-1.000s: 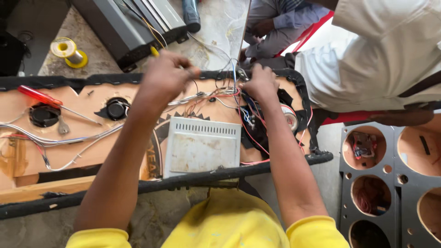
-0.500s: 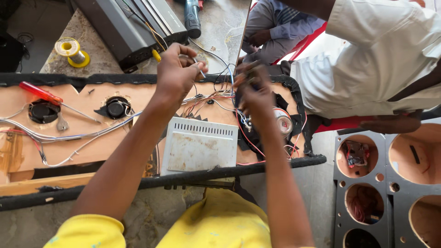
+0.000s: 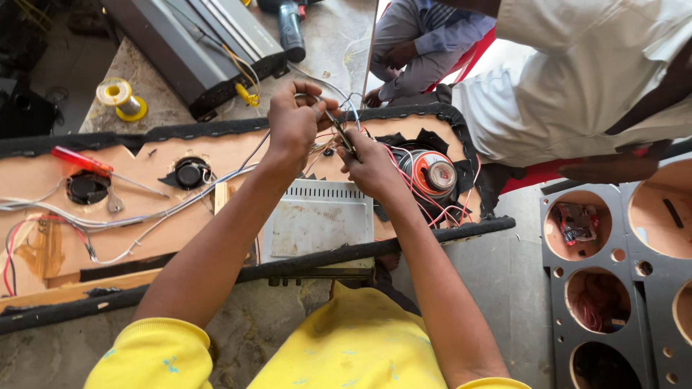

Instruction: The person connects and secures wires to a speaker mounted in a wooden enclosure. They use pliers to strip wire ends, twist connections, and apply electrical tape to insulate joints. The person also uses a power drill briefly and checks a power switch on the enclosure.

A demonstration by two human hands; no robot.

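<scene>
Between the two raised hands, a bundle of thin wires (image 3: 339, 115) runs from the fingertips of one to the other, held just above a wooden panel (image 3: 238, 155) edged in black fabric. On the left hand (image 3: 294, 119) the fingers are curled tight, pinching the wire ends at their tips; the right hand (image 3: 369, 162) sits just below and beside it, its fingers closed around a slim dark tool (image 3: 339, 133) whose tip points up toward the left fingertips, and the two hands nearly touch. Under the right fingers lies one grey metal box (image 3: 317, 227) with a vented edge, and just right of them sits one round speaker magnet (image 3: 432, 173) ringed by red wires. Well left of the left fingers, two small black round speakers (image 3: 189, 173) are set in the panel, with one red-handled screwdriver (image 3: 81, 161) lying near them. Far beyond the left fingers stands one yellow spool (image 3: 121, 97) on the floor. Another person in a pale shirt (image 3: 577, 79) sits well right of the right fingers.
</scene>
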